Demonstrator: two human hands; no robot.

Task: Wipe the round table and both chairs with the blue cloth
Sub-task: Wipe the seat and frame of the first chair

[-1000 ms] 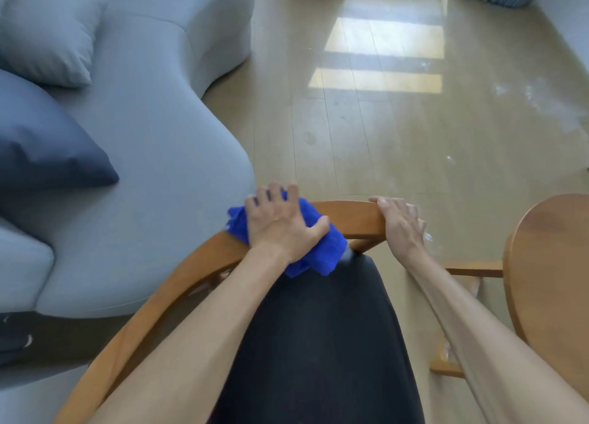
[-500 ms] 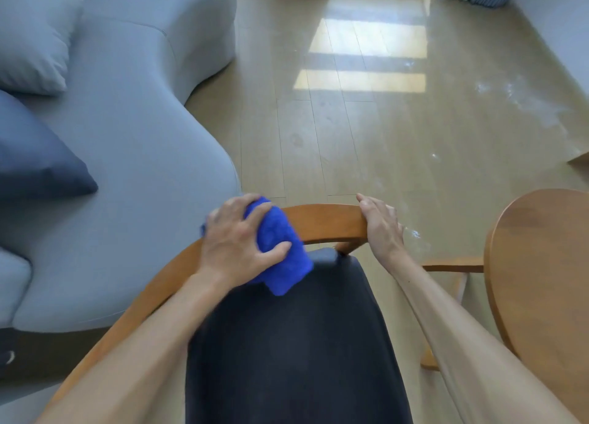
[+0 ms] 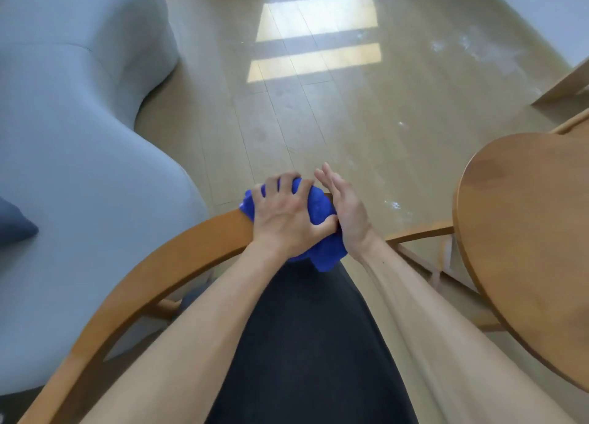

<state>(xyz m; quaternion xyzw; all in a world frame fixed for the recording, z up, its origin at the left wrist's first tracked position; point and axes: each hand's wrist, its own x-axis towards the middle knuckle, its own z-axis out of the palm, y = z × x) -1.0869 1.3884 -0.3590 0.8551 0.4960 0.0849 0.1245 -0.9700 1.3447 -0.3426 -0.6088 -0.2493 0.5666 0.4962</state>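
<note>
A: How far along does the wiping look?

B: Somewhere in the middle, by the look of it. The left hand (image 3: 287, 219) presses the blue cloth (image 3: 318, 207) onto the curved wooden top rail of the chair (image 3: 165, 270), fingers spread and curled over the bunched cloth, thumb clamped on its near side. So one chair's rail is being wiped right now.

A: And the rest?

B: The round table (image 3: 526, 238) sits to the right, bare wood, with no sign either way of whether it has been wiped. A sliver of wood past the table's far edge may be the second chair, but that cannot be told for sure. The dark seat (image 3: 306, 344) of this chair may also want a pass.

A: What is the right hand (image 3: 345, 210) doing?

B: It is lifted off the rail, fingers straight and together, its palm touching the cloth's right side.

A: How does that compare with half a second ago?

B: Then the right hand gripped the rail, well apart from the cloth. The cloth has slid rightward along the rail to meet it, and the sofa (image 3: 79, 136) fills more of the left.
</note>
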